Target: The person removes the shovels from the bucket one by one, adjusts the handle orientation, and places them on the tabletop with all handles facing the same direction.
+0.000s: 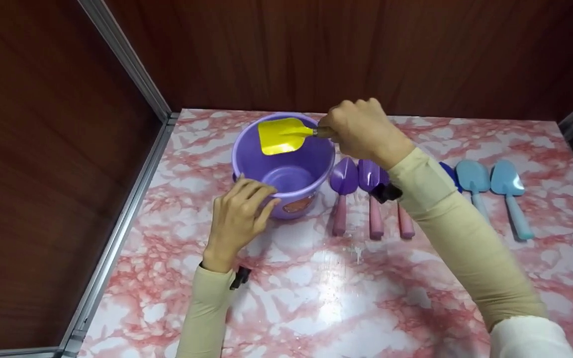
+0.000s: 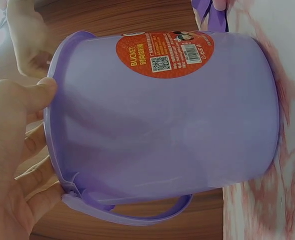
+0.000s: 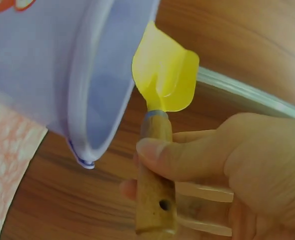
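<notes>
A purple bucket (image 1: 247,149) stands upright on the table, its inside visible from above. My left hand (image 1: 239,214) grips the near left part of its rim, thumb on the outer side in the left wrist view, where the bucket wall (image 2: 137,120) shows a red label (image 2: 165,55). My right hand (image 1: 366,129) holds a yellow garden shovel (image 1: 280,136) by its wooden handle (image 3: 156,190). The shovel's blade points left and overlaps the bucket's opening in the head view; the right wrist view shows the blade right by the rim.
Right of the bucket lie purple trowels (image 1: 344,175) with pink handles, one mostly behind my right arm. Further right are two light blue trowels (image 1: 507,178) and a partly hidden dark blue one (image 1: 449,174). A brown wood-grain panel (image 1: 266,54) rises behind the marbled table (image 1: 286,298).
</notes>
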Available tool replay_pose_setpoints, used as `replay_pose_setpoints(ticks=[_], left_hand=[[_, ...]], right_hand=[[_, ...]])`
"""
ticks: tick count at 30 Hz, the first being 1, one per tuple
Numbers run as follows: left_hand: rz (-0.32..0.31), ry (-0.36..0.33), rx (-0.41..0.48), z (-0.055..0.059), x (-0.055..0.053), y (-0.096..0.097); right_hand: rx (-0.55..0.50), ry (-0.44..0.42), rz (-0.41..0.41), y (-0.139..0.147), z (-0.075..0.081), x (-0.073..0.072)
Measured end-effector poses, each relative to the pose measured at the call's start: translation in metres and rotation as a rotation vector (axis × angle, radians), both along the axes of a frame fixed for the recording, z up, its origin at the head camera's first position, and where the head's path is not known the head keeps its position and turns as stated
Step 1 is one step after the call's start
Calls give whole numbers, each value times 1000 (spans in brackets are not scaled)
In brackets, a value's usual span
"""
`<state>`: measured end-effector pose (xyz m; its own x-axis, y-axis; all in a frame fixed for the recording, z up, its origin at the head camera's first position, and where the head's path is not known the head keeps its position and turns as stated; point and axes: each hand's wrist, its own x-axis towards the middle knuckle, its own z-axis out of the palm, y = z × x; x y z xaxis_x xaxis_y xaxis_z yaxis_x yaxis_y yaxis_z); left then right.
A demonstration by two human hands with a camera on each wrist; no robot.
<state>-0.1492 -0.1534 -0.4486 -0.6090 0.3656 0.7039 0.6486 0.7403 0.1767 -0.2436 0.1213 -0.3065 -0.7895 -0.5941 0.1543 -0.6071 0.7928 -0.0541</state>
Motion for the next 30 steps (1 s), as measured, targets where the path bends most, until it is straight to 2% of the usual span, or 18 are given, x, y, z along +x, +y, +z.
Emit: replay_pose_setpoints(ticks=[8, 15, 20, 30], left_hand=[[12, 26, -25, 2, 0, -1], [12, 8, -20, 1, 0, 0], [7, 13, -10, 1, 0, 1], [3, 17, -14, 0, -1, 1]], right_hand=[[-181, -36, 0, 31, -7, 4], [-507, -194, -11, 68, -27, 9], [-661, -271, -120, 85, -41, 15], [-834, -370, -284, 113, -69, 28]])
